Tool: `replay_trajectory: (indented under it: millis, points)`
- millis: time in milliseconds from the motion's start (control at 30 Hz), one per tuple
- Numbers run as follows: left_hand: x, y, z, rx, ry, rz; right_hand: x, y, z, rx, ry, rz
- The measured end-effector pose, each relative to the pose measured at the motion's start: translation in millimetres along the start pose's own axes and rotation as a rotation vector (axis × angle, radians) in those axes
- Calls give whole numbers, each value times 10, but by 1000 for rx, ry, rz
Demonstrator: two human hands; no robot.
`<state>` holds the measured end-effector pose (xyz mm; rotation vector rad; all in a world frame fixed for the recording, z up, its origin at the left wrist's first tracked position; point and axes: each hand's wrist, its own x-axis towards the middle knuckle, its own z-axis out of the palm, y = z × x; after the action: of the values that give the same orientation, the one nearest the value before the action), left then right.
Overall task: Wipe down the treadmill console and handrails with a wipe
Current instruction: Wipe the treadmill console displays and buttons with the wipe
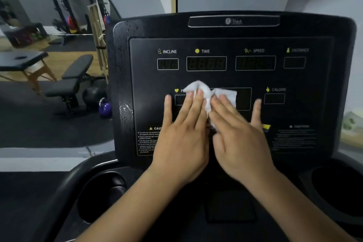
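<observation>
Reaching up from the lower edge with two bare forearms, passing between the round black left cup well (102,192) and the matching right cup well (337,188). Laying the left hand (182,139) flat on the black treadmill console panel (294,108), fingers straight and spread, pressing the left part of the crumpled white wipe (198,88) with the fingertips. Laying the right hand (241,139) flat just beside it, thumb stretched out to the right, fingertips resting on the wipe's right part. Pinching nothing; holding the wipe against the panel's middle, below the TIME readout, between the yellow heart mark and the CALORIE label. Covering part of the caution text with both palms. Showing wet streaks along the console's left border. Standing beyond at left: black padded weight bench (74,76) and purple kettlebell (105,108) on dark flooring.
</observation>
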<state>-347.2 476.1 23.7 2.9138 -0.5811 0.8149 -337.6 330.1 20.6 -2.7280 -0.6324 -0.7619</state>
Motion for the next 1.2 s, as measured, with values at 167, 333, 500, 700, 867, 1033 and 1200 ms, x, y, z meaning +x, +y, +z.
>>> replay_trajectory:
  millis: [167,333,500,700,867,1033,1200]
  points:
    - [-49,192,81,-37,-23,39,-274,99,56,-25,-16,54]
    - [84,265,92,-19,-42,68,-212,304,-65,-61,-2,55]
    - [201,454,142,-42,5,119,-334,397,-26,-89,23,171]
    - [235,620,218,43,-1,153,-420,565,-92,-113,19,165]
    - [266,711,240,24,1,162,-464,540,-102,-96,10,247]
    - [338,772,258,93,7,166,-403,625,-185,-116,-12,250]
    - [441,873,249,69,14,180,-389,678,-241,-83,40,320]
